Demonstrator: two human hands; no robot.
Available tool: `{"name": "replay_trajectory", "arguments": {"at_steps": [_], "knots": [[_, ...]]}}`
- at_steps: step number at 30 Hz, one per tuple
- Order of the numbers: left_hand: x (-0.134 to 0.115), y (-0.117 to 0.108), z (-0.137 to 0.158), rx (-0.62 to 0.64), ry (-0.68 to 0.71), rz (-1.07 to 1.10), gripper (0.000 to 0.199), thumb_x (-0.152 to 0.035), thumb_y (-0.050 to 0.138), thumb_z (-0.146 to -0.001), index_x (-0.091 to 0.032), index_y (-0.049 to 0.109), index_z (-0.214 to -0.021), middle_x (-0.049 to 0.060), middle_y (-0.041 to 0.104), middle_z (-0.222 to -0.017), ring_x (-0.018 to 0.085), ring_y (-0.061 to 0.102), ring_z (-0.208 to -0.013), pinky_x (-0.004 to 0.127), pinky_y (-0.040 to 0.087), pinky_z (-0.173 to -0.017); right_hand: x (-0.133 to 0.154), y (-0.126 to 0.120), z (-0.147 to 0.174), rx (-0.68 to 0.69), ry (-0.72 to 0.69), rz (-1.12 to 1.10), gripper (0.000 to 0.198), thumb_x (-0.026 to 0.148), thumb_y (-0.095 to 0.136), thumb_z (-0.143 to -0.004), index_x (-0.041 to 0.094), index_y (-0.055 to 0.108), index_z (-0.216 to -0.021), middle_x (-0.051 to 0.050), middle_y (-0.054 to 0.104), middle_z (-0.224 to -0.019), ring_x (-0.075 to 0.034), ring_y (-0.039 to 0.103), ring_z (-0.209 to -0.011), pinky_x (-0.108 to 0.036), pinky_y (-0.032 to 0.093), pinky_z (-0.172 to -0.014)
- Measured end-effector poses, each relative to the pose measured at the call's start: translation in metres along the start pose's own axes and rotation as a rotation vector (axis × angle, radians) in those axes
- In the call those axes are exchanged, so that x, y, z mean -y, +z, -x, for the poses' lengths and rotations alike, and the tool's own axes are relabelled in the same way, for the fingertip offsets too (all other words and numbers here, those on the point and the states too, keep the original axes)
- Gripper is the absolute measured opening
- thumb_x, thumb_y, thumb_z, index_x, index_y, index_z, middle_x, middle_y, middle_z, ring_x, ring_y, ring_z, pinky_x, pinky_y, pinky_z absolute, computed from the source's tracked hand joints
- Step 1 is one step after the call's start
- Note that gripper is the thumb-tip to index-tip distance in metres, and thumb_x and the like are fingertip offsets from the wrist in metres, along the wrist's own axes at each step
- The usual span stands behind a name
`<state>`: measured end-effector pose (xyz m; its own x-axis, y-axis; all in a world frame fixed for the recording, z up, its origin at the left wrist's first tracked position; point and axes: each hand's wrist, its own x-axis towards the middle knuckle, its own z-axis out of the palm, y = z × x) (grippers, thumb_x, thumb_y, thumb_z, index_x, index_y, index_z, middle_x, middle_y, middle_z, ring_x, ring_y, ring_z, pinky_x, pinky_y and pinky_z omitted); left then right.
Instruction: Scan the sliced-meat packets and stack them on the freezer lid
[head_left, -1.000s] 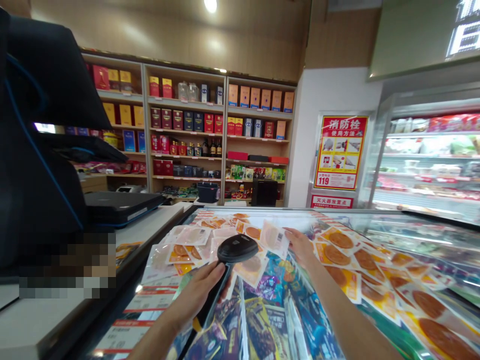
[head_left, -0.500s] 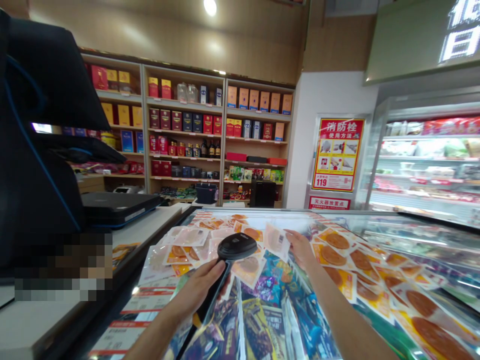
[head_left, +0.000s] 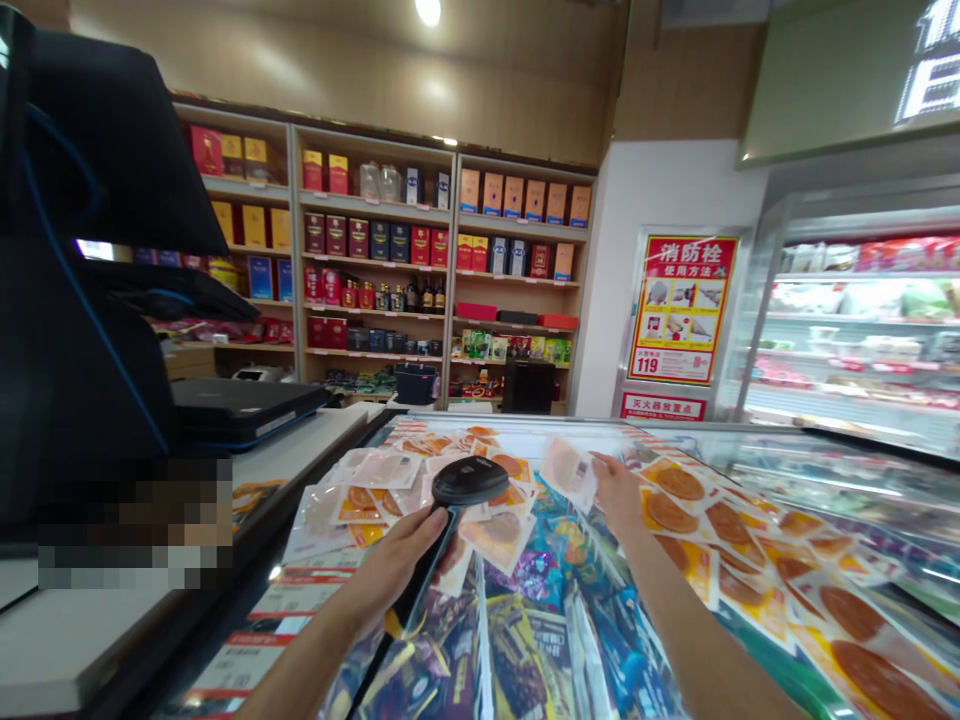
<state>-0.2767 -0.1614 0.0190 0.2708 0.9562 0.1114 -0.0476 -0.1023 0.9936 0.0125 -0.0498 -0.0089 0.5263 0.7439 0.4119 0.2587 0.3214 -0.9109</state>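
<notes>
My left hand (head_left: 409, 555) is wrapped round the handle of a black barcode scanner (head_left: 469, 482), its head tilted up and pointing right. Between the fingers of my right hand (head_left: 616, 490) is the edge of a flat, clear food packet (head_left: 570, 472), its pale back with a barcode turned toward me. Packet and scanner head are a hand's width apart. Beneath the scanner, similar packets (head_left: 382, 468) lie in a loose pile on the glass freezer top. To the right of my right arm, more packets with round orange-brown pieces (head_left: 679, 483) are spread out.
A black checkout terminal (head_left: 112, 140) stands on the white counter (head_left: 82, 640) at left. Colourful wrapped goods (head_left: 525, 640) show through the freezer glass. Shelves of boxes (head_left: 375, 238) line the back wall; a chilled display (head_left: 862, 330) stands at right.
My right hand has moved the packet slightly right and up, away from the scanner, and the packet has tilted. My left hand still holds the scanner, nearly unmoved. The view has shifted slightly.
</notes>
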Motion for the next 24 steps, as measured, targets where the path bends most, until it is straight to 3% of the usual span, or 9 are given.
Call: {"name": "replay_trajectory", "arguments": {"at_steps": [3, 6, 8, 10, 17, 24], "knots": [[-0.001, -0.007, -0.004, -0.120, -0.003, 0.017, 0.038, -0.053, 0.050, -0.066, -0.015, 0.051, -0.070, -0.002, 0.052, -0.057, 0.009, 0.046, -0.049, 0.021, 0.035, -0.048, 0.000, -0.004, 0.001, -0.070, -0.354, 0.432, 0.031, 0.025, 0.039, -0.071, 0.011, 0.063, -0.085, -0.011, 0.064, -0.083, -0.021, 0.056, -0.081, -0.032, 0.041, -0.074], [-0.001, -0.014, -0.007, -0.206, -0.011, 0.024, 0.041, -0.056, 0.053, -0.061, -0.015, 0.052, -0.068, -0.001, 0.052, -0.057, 0.011, 0.048, -0.050, 0.022, 0.036, -0.047, -0.004, 0.002, 0.011, 0.161, -0.562, 0.802, 0.030, 0.017, 0.036, -0.075, 0.015, 0.064, -0.084, -0.009, 0.063, -0.084, -0.018, 0.054, -0.085, -0.028, 0.037, -0.080], [0.000, -0.017, -0.007, -0.225, -0.017, 0.018, 0.041, -0.056, 0.053, -0.060, -0.016, 0.052, -0.065, -0.001, 0.053, -0.056, 0.011, 0.048, -0.050, 0.022, 0.036, -0.046, -0.011, 0.006, 0.016, 0.311, -0.549, 1.000, 0.031, 0.014, 0.035, -0.076, 0.018, 0.064, -0.082, -0.006, 0.063, -0.084, -0.016, 0.054, -0.086, -0.025, 0.037, -0.080], [0.001, -0.018, -0.006, -0.231, -0.026, 0.012, 0.040, -0.055, 0.054, -0.060, -0.016, 0.052, -0.064, -0.001, 0.053, -0.055, 0.011, 0.048, -0.049, 0.022, 0.036, -0.046, -0.020, 0.006, 0.015, 0.350, -0.491, 1.112, 0.033, 0.012, 0.032, -0.077, 0.017, 0.064, -0.082, -0.007, 0.063, -0.086, -0.016, 0.054, -0.087, -0.026, 0.037, -0.080], [0.004, -0.026, -0.005, -0.192, -0.024, -0.009, 0.040, -0.056, 0.050, -0.063, -0.016, 0.051, -0.065, -0.002, 0.051, -0.053, 0.009, 0.048, -0.048, 0.020, 0.036, -0.045, -0.032, -0.022, -0.001, 0.181, -0.281, 1.247, 0.036, 0.012, 0.029, -0.078, 0.016, 0.062, -0.092, -0.011, 0.061, -0.093, -0.020, 0.053, -0.091, -0.030, 0.039, -0.074], [0.004, -0.023, -0.003, -0.193, -0.041, 0.003, 0.040, -0.055, 0.052, -0.062, -0.015, 0.053, -0.067, 0.000, 0.054, -0.057, 0.010, 0.048, -0.050, 0.021, 0.036, -0.046, -0.002, 0.001, 0.021, 0.135, -0.367, 1.180, 0.035, 0.031, 0.041, -0.074, 0.018, 0.056, -0.103, -0.010, 0.057, -0.104, -0.024, 0.047, -0.099, -0.035, 0.034, -0.080]]}}
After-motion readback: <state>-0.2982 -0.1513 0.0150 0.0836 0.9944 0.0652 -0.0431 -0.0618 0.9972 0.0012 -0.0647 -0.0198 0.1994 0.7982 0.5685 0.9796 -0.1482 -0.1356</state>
